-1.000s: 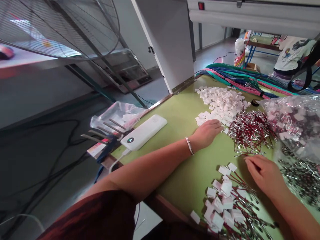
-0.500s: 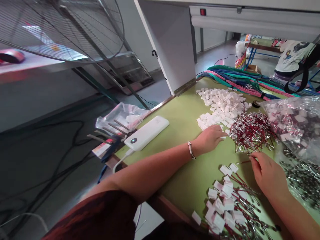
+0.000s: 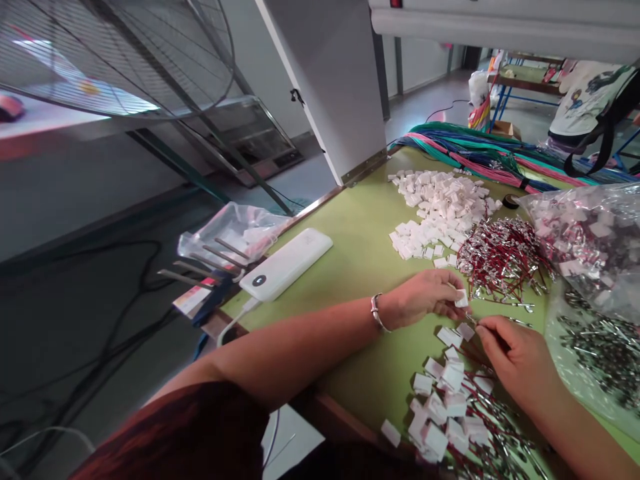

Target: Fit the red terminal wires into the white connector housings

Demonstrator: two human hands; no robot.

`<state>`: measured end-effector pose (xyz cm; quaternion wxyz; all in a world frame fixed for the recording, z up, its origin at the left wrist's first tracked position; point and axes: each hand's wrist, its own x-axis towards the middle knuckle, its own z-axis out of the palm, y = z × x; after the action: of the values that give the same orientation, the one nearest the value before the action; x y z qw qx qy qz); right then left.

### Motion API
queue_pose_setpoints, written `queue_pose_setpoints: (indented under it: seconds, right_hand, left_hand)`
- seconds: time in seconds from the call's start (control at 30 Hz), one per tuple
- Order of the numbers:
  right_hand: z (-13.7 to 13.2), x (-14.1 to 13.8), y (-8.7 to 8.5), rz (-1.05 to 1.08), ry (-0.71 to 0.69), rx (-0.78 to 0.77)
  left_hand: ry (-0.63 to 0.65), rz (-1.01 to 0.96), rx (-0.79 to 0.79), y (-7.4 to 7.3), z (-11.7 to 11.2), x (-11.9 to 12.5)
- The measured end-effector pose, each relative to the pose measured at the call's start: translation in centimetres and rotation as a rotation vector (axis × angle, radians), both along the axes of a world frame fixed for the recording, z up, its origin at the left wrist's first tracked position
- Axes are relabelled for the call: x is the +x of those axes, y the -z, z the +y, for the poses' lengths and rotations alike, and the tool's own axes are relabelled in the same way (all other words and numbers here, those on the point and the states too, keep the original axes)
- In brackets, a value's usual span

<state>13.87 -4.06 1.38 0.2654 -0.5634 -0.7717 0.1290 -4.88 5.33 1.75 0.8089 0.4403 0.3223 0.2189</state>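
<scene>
Looks to me like this bit is all about lining up. The left hand (image 3: pixel 430 297) has its grip closed, thumb and fingers pinching a small white block (image 3: pixel 461 299). The right hand (image 3: pixel 523 353) is pinched closed too, on a short thin lead (image 3: pixel 471 320) with its end right by the block. Can't tell from here whether they're touching. Both sit over the green desk (image 3: pixel 360 267), between the white pile (image 3: pixel 440 200) and red heap (image 3: pixel 505 257) on the far side and the wired blocks (image 3: pixel 453 400) on the near side.

My two cents: hold the lead close behind its tip, since something that thin would probably bend if you push from further back. Keep the block steady in the left and let the right do the fine moving. I'd get the block facing the tip squarely (which way it's turned is too small to make out), then push straight, no twisting. Also mind the right wrist, it's near those wired blocks and could easily sweep them around.
</scene>
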Motion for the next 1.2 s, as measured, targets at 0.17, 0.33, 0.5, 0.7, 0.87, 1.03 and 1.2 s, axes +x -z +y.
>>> queue_pose_setpoints:
  seconds: [0.17, 0.33, 0.5, 0.7, 0.87, 1.03, 1.2]
  right_hand:
    - [0.1, 0.2, 0.4, -0.176, 0.006, 0.206]
    - [0.0, 0.3, 0.0, -0.413, 0.011, 0.412]
    - [0.0, 0.2, 0.0, -0.427, 0.026, 0.364]
    - [-0.1, -0.1, 0.2, -0.367, 0.039, 0.256]
    - [-0.1, -0.1, 0.1, -0.215, 0.017, 0.208]
    - [0.1, 0.5, 0.2, -0.224, -0.061, 0.184]
    - [0.0, 0.5, 1.0, -0.271, -0.134, 0.138]
  left_hand:
    - [0.058, -0.039, -0.009, 0.3, -0.3, 0.0]
    - [0.1, -0.05, 0.125, 1.0, -0.1, 0.2]
    - [0.125, -0.009, 0.205, 1.1, 0.0, 0.2]
    - [0.171, 0.033, 0.212, 1.4, -0.3, 0.5]
    - [0.184, -0.07, 0.158, 1.6, -0.5, 0.6]
    - [0.202, -0.086, 0.156, 1.6, -0.3, 0.4]
    - [0.34, 0.003, 0.179, 1.4, -0.2, 0.3]
